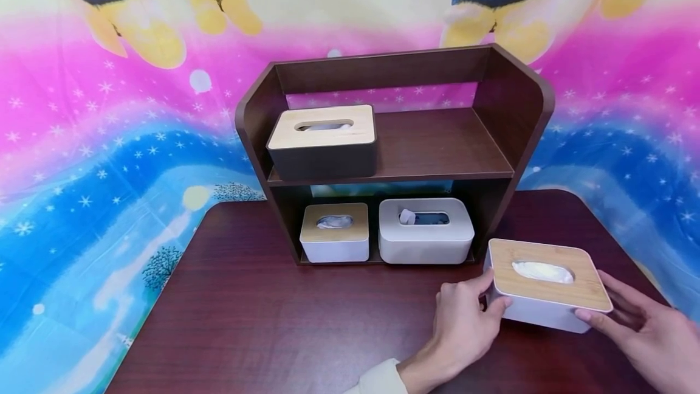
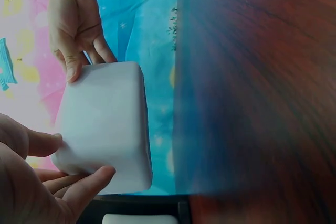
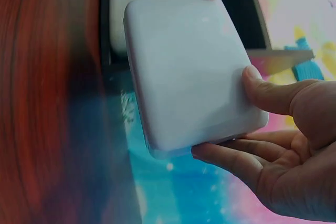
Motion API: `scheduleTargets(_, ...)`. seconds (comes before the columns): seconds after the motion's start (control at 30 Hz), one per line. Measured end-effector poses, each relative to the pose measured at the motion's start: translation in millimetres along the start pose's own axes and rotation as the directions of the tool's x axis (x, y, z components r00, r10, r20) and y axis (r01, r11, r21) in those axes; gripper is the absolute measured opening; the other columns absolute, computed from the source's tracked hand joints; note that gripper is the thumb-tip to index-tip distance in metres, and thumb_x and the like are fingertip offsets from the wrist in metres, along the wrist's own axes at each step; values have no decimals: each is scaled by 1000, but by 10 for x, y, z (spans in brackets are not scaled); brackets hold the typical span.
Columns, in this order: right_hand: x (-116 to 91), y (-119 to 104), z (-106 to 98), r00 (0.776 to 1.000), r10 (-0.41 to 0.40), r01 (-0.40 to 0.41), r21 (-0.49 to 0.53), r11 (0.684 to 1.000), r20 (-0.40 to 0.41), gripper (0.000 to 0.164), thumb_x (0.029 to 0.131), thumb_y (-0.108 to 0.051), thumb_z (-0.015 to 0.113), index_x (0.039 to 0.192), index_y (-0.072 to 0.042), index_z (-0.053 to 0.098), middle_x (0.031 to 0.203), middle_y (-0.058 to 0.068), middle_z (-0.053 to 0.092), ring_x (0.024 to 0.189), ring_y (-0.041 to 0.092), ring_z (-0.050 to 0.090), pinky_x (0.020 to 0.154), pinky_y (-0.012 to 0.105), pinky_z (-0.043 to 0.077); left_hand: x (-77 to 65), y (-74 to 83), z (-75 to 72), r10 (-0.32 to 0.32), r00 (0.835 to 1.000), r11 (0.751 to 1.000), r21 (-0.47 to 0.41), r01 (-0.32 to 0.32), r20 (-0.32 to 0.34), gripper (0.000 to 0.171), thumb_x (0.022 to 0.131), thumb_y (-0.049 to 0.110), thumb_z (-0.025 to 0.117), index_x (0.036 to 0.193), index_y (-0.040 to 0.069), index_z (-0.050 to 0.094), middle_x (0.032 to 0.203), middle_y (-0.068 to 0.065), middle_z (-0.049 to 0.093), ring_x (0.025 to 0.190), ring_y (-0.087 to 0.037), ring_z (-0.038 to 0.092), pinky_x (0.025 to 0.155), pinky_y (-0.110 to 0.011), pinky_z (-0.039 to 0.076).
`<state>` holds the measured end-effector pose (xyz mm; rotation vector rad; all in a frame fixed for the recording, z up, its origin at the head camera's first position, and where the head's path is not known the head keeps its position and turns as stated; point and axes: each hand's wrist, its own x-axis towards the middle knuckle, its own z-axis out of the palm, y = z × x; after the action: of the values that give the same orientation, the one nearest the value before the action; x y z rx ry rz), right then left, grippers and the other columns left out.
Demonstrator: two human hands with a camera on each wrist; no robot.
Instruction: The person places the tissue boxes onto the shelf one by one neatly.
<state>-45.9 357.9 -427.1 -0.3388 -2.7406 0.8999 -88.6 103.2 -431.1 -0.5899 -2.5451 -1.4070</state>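
Note:
A white tissue box [image 1: 547, 311] with a light wooden lid and white tissue in its oval slot is held at the right of the shelf. My left hand [image 1: 465, 320] grips its left end, thumb on the front side. The right hand [image 1: 653, 330] holds the opposite end, its thumb at the front corner. Both wrist views look at a plain white side of the tissue box [image 2: 105, 121] between the two hands. In the left wrist view, backdrop shows between box and table, so it is raised.
A dark brown two-tier shelf [image 1: 437, 138] stands on the reddish-brown table [image 1: 273, 327]. A black tissue box [image 1: 328, 162] with a wooden lid sits on its upper tier, left. Below are a small white wood-lidded box [image 1: 335, 252] and a grey-white box [image 1: 426, 250]. A patterned cloth [image 1: 82, 138] hangs behind.

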Motion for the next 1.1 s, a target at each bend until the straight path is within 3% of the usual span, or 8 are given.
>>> scheduleTargets(0.17,-52,-210,-14,999,17,-17,-18,1000,41,91,97,-29,83,161,11,34,144,49,47,108,61,67,53,14,56,-39,-6,-169,27,999,998,-55,-29,-44,43,96,24,84,138,20,75,110,2,83,75,20,60,62,2,45)
scheduleTargets(0.3,-102,-373,-17,999,-12,13,-28,1000,37,87,96,-28,84,160,10,39,141,47,51,100,58,73,52,8,51,-61,-10,-320,-3,1000,987,-162,-1,-26,46,97,17,82,141,16,72,123,-4,79,96,7,71,72,0,51)
scheduleTargets(0.5,-179,-587,40,998,-43,42,7,999,37,82,97,-29,83,160,5,44,141,45,55,109,60,70,56,9,54,-99,-43,-585,-90,996,948,-305,88,7,48,96,12,82,142,13,70,130,-9,75,102,1,73,76,-5,55)
scheduleTargets(0.6,-215,-726,92,999,-32,30,57,998,34,80,96,-27,84,161,0,46,145,40,56,106,47,77,58,11,57,-128,-75,-725,-117,993,934,-340,110,-2,48,95,10,83,141,11,70,132,-12,74,103,-2,74,77,-9,57)
scheduleTargets(0.67,-248,-824,118,999,-36,35,93,995,15,78,94,-23,85,160,-3,49,143,38,61,94,26,82,59,10,56,-144,-95,-810,-123,992,929,-354,110,-13,49,94,10,84,141,10,70,132,-13,74,104,-3,74,79,-11,58)
scheduleTargets(0.8,-309,-996,158,997,-60,65,133,989,-45,74,90,-21,89,156,-11,57,123,33,74,70,-11,67,49,12,45,-168,-126,-984,-124,992,934,-341,105,-34,49,95,13,84,142,10,70,135,-13,74,105,-6,75,79,-14,60)
scheduleTargets(0.93,-314,-1151,183,989,-125,138,167,976,-84,71,87,-21,91,152,-16,62,111,28,80,64,-15,62,45,20,40,-179,-144,-1165,-143,988,945,-305,121,-51,49,94,18,85,141,11,70,135,-13,74,105,-9,77,79,-18,62)
scheduleTargets(1.1,-244,-1321,163,964,-249,263,226,938,-91,73,87,-13,91,153,-17,61,132,29,71,83,-26,65,59,9,54,-158,-139,-1367,-139,987,958,-264,115,-76,51,93,21,86,141,13,70,132,-12,76,106,-11,78,81,-21,64)
